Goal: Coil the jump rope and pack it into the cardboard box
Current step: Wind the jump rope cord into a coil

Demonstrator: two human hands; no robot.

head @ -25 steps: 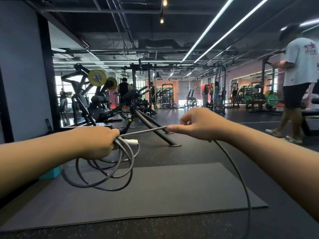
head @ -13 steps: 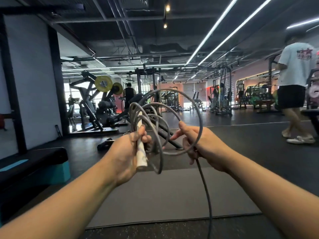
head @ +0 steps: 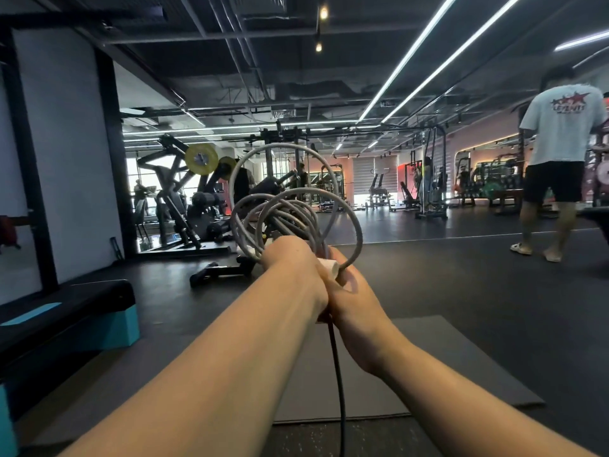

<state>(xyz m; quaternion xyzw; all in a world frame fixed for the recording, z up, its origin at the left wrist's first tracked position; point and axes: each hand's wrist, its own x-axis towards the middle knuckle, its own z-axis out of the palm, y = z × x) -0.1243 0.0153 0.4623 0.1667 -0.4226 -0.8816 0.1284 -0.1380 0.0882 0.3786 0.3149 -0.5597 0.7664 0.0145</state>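
The grey jump rope stands up in several loops above my two hands, held at chest height. My left hand is closed around the bundle of loops and a white handle, whose end shows between the hands. My right hand presses against the left from the right and grips the same bundle. A loose tail of rope hangs straight down from the hands to the bottom edge. No cardboard box is in view.
A grey floor mat lies under my arms. A black and teal step platform sits at the left. Weight machines stand ahead. A person in a white T-shirt walks at the right.
The hands came together from a spread position; the right hand brought its rope section to the left hand, adding a loop. The coil rose upright and the view shifted left.
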